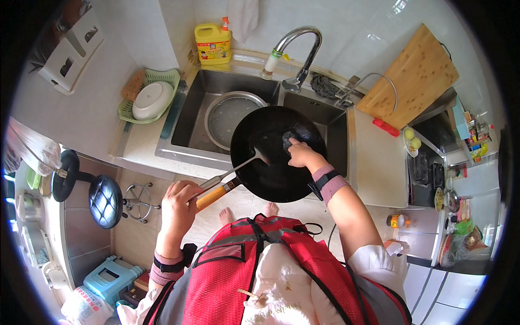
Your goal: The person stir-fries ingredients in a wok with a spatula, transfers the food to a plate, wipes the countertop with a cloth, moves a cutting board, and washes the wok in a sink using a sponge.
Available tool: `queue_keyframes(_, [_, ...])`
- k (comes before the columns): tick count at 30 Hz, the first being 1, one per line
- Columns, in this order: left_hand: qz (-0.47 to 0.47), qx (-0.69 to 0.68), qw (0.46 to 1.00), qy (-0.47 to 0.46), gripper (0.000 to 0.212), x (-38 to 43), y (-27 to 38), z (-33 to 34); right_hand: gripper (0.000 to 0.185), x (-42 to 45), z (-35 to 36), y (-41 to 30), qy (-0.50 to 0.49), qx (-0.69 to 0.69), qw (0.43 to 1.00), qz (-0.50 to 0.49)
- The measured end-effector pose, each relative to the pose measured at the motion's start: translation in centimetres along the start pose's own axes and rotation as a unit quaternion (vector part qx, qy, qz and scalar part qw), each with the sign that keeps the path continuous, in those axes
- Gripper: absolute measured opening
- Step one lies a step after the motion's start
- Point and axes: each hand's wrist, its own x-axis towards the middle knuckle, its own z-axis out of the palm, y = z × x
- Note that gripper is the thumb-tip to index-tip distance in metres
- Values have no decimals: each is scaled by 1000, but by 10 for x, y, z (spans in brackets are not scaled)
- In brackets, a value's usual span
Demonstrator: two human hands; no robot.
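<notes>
My left hand (178, 205) grips the wooden handle (213, 199) of a black wok (268, 183) together with the shaft of a metal spatula (233, 170). The spatula's blade rests inside the wok. With its fingers on a dark scouring pad (287, 139), my right hand (302, 154) presses against the wok's inner wall on the right side. The wok is held over the front of a double-bowl steel sink (191, 156), across its divider. Partly hidden behind the wok, a round metal basin (227, 118) with cloudy water sits in the left bowl.
A chrome faucet (315, 44) arches over the sink. Behind stands a yellow detergent jug (213, 44). Left is a green basket (150, 77) with an upturned white dish (152, 100). A wooden cutting board (414, 77) leans at right. A black stool (105, 201) stands at left.
</notes>
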Motion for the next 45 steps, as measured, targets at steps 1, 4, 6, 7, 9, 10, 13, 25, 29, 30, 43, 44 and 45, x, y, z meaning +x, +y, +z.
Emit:
queue_keyframes(1, [-12,-7,1000,-23,22,-1,1,2,52,2,-2,-1,-26,-7,999,-19])
queue_keyframes(4, [-42,-7,997,-57,23,-7,0,5,63,-14,-12,-24,-15,172,973,-151])
queue_keyframes(6, [-54,11,996,-75,26,-9,-3,5,61,-22,-15,-31,-6,263,941,-213])
queue_keyframes(7, [-58,10,995,-75,26,-9,-3,6,60,-27,-15,-33,3,352,897,-268])
queue_keyframes(9, [-89,-52,990,-100,31,-7,-3,7,57,-37,-14,-48,41,233,927,-292])
queue_keyframes(10, [-88,-52,990,-101,31,-8,-5,8,56,-35,-13,-49,45,239,925,-292])
queue_keyframes(13, [-78,-43,989,-121,35,-8,-6,11,54,-9,-6,-26,68,188,958,-206])
queue_keyframes(25, [-88,-47,988,-120,36,-11,-7,17,47,6,18,-28,126,142,979,-67])
queue_keyframes(29, [-93,-28,987,-130,36,-10,-7,14,37,11,11,-28,199,17,978,58])
queue_keyframes(30, [-96,-29,986,-133,36,-10,-6,14,35,15,12,-22,212,29,974,73])
queue_keyframes(43, [-104,-33,985,-130,36,-14,-8,18,23,-14,-5,-61,275,142,943,-121])
queue_keyframes(44, [-100,-39,986,-125,36,-14,-7,19,23,-19,-1,-71,283,131,938,-151])
queue_keyframes(45, [-94,-45,987,-121,36,-13,-6,20,23,-24,1,-81,293,120,931,-180])
